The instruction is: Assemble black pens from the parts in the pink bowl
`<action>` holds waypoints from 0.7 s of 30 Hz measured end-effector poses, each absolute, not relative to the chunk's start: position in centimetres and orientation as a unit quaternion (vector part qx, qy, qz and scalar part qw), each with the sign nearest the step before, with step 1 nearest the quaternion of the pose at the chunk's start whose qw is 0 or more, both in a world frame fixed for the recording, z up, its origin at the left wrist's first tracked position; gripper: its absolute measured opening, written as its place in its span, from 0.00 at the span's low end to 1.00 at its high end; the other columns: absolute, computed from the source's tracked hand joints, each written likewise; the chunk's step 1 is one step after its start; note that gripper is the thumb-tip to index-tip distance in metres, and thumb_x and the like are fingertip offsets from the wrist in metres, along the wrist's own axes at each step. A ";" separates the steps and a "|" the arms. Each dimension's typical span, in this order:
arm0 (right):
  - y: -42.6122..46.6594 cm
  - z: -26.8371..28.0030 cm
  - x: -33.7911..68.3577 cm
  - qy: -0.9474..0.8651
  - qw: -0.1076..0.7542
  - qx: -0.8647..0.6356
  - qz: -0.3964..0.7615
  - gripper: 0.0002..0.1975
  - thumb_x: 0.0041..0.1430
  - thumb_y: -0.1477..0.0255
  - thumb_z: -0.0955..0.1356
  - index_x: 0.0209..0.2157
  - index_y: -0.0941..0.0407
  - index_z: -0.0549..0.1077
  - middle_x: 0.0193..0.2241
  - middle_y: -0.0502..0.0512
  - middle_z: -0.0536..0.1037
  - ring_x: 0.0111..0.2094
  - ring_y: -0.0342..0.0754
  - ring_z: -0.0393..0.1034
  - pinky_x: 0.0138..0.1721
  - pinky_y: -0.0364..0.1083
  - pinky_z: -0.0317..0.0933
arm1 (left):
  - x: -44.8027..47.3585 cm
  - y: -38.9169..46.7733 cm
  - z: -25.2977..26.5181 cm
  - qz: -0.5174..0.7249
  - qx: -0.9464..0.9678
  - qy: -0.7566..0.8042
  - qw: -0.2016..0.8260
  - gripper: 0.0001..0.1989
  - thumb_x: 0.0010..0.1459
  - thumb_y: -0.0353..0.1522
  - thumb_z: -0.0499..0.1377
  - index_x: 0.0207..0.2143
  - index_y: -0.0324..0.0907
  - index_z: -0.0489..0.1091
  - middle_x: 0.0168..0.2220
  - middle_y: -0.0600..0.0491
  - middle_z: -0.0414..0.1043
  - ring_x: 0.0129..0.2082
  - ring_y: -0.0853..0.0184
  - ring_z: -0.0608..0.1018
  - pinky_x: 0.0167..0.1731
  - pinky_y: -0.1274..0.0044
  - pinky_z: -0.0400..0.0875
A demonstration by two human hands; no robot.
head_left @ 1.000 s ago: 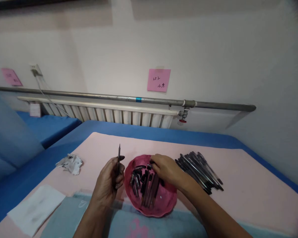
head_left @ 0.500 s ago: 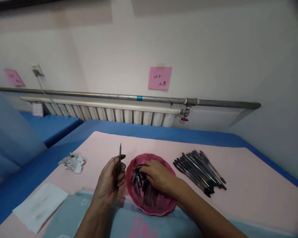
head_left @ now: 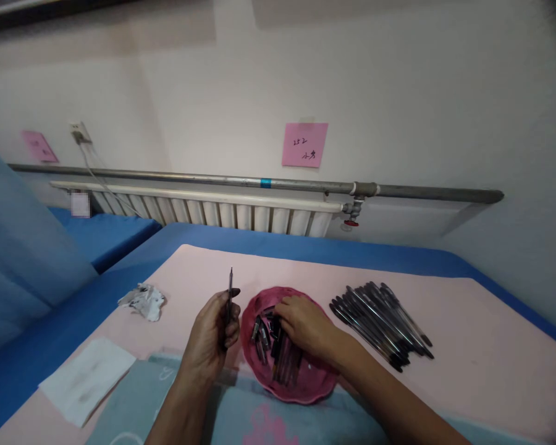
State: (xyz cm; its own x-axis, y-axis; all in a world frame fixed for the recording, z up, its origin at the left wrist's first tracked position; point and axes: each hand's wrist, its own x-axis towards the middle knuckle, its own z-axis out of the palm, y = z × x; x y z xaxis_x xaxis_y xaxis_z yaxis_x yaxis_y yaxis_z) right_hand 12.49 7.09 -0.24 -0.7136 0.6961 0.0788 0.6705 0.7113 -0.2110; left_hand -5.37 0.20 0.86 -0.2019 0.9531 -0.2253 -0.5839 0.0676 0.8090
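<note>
Pen [head_left: 230, 286] juts above fingers [head_left: 233, 329] of the left hand [head_left: 209, 334].

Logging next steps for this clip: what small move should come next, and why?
Probably the right hand should lift one small dark piece from the pink bowl: it reaches in there, though its grip is hidden, while the left hand holds a pen upright beside the bowl, its pointed end bare.
</note>
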 end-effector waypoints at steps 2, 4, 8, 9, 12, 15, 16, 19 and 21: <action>7.4 0.3 12.9 -0.913 0.064 -0.396 0.069 0.11 0.57 0.78 0.61 0.34 0.56 0.74 0.35 0.57 0.76 0.37 0.50 0.67 0.38 0.46 0.55 | -5.4 0.2 0.9 0.645 0.216 0.426 0.596 0.17 0.46 0.40 0.62 0.36 0.39 0.67 0.18 0.60 0.62 0.12 0.80 0.56 0.12 0.84 0.42; 7.7 0.8 13.2 -0.904 0.055 -0.420 0.060 0.11 0.57 0.78 0.60 0.34 0.57 0.74 0.34 0.57 0.76 0.36 0.49 0.67 0.37 0.45 0.54 | -5.4 0.2 0.9 0.643 0.214 0.426 0.600 0.17 0.46 0.40 0.62 0.36 0.39 0.66 0.18 0.60 0.62 0.12 0.80 0.56 0.12 0.85 0.42; 8.2 1.3 14.0 -0.895 0.068 -0.438 0.058 0.11 0.58 0.77 0.60 0.34 0.57 0.73 0.33 0.56 0.75 0.35 0.48 0.67 0.36 0.44 0.54 | -5.5 0.1 0.8 0.641 0.214 0.426 0.602 0.16 0.46 0.39 0.62 0.35 0.40 0.66 0.19 0.60 0.62 0.12 0.80 0.56 0.12 0.85 0.42; 8.3 1.3 14.1 -0.892 0.075 -0.442 0.057 0.11 0.58 0.77 0.60 0.35 0.57 0.73 0.33 0.56 0.75 0.35 0.47 0.67 0.37 0.43 0.54 | -5.5 0.1 0.8 0.641 0.215 0.427 0.601 0.16 0.46 0.39 0.62 0.35 0.40 0.66 0.19 0.60 0.62 0.12 0.80 0.56 0.12 0.85 0.42; 8.7 1.3 14.8 -0.881 0.100 -0.460 0.050 0.12 0.59 0.77 0.59 0.37 0.58 0.73 0.34 0.56 0.75 0.37 0.47 0.68 0.37 0.43 0.54 | -5.4 0.1 0.8 0.643 0.214 0.429 0.597 0.16 0.46 0.39 0.62 0.36 0.39 0.67 0.19 0.60 0.62 0.12 0.80 0.56 0.12 0.85 0.42; 9.0 1.9 15.5 -0.864 0.122 -0.486 0.051 0.13 0.59 0.77 0.59 0.39 0.58 0.73 0.36 0.57 0.76 0.38 0.47 0.68 0.38 0.43 0.55 | -5.4 0.1 0.9 0.644 0.212 0.428 0.598 0.16 0.48 0.39 0.61 0.37 0.39 0.67 0.19 0.60 0.62 0.12 0.80 0.56 0.12 0.85 0.42; 9.1 2.2 15.7 -0.860 0.127 -0.491 0.055 0.13 0.59 0.77 0.59 0.39 0.58 0.73 0.37 0.57 0.76 0.39 0.47 0.68 0.39 0.43 0.55 | -5.4 0.1 0.9 0.643 0.210 0.429 0.599 0.15 0.49 0.39 0.61 0.37 0.39 0.67 0.19 0.60 0.62 0.12 0.80 0.56 0.11 0.85 0.42; 9.1 2.9 16.0 -0.856 0.139 -0.491 0.078 0.13 0.58 0.77 0.59 0.39 0.58 0.73 0.37 0.56 0.77 0.38 0.47 0.69 0.38 0.43 0.56 | -5.4 0.1 0.8 0.645 0.209 0.430 0.597 0.15 0.49 0.39 0.60 0.35 0.39 0.66 0.18 0.61 0.61 0.12 0.80 0.54 0.11 0.85 0.42; 8.9 2.8 15.8 -0.864 0.132 -0.476 0.100 0.13 0.57 0.78 0.60 0.38 0.58 0.74 0.36 0.55 0.77 0.37 0.47 0.69 0.38 0.43 0.57 | -5.4 0.1 0.8 0.646 0.214 0.430 0.594 0.15 0.49 0.40 0.61 0.35 0.39 0.66 0.18 0.61 0.61 0.12 0.80 0.54 0.11 0.85 0.41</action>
